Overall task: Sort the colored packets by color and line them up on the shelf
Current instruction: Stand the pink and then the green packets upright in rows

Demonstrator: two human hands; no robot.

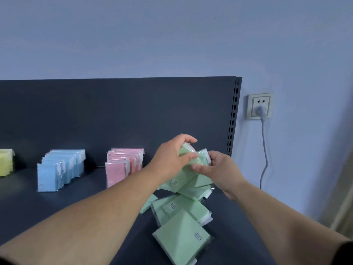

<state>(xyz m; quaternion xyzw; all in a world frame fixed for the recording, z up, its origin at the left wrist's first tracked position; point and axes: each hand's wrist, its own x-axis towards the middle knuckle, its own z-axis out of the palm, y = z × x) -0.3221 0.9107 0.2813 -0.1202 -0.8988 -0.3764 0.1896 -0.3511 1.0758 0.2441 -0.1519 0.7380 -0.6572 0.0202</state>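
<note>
A stack of green packets (188,179) is held upright near the shelf's back right. My left hand (172,154) grips its top from the left, fingers curled over the upper edge. From the right, my right hand (215,168) holds the same stack, thumb across its front. Several loose green packets (181,240) lie flat in a pile in front of it. A row of pink packets (124,165), a row of blue packets (59,169) and some yellow packets (5,161) stand lined up further left on the dark shelf (80,203).
The shelf's dark back panel (118,115) rises behind the rows, with a slotted upright (234,115) at its right end. A wall socket (259,106) with a grey plug and cable sits on the wall to the right.
</note>
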